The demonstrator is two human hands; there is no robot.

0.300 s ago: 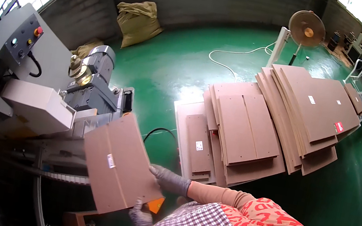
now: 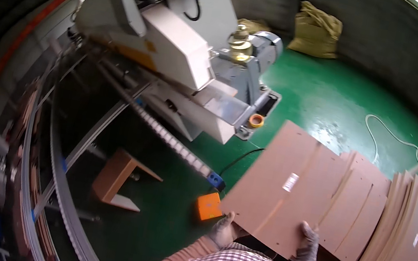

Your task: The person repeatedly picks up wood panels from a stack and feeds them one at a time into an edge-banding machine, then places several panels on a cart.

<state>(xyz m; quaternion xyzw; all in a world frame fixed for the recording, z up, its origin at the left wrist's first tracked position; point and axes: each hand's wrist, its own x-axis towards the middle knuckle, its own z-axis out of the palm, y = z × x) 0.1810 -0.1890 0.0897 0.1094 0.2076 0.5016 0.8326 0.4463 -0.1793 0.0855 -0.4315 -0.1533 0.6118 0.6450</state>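
Observation:
A flat brown rectangular panel point(image 2: 274, 170) with a white label and a lengthwise groove is held in front of me, tilted. My left hand point(image 2: 224, 230), in a grey glove, grips its near left corner. At the near right edge my right hand point(image 2: 307, 243), gloved too, has its thumb on top and the other fingers hidden beneath. The panel overlaps part of a stack of similar brown panels point(image 2: 360, 207) to its right.
A grey machine point(image 2: 180, 41) with a button panel and motor stands ahead left, with a roller rail point(image 2: 171, 140) along it. An orange box point(image 2: 208, 206) and a small brown bench point(image 2: 117, 177) are on the green floor. More panels point(image 2: 413, 239) lean at right; a sack point(image 2: 317, 32) stands behind.
My view has swung left, so the machine and rails come further in. The held panel now lies over the stack's near side, with both hands still on it.

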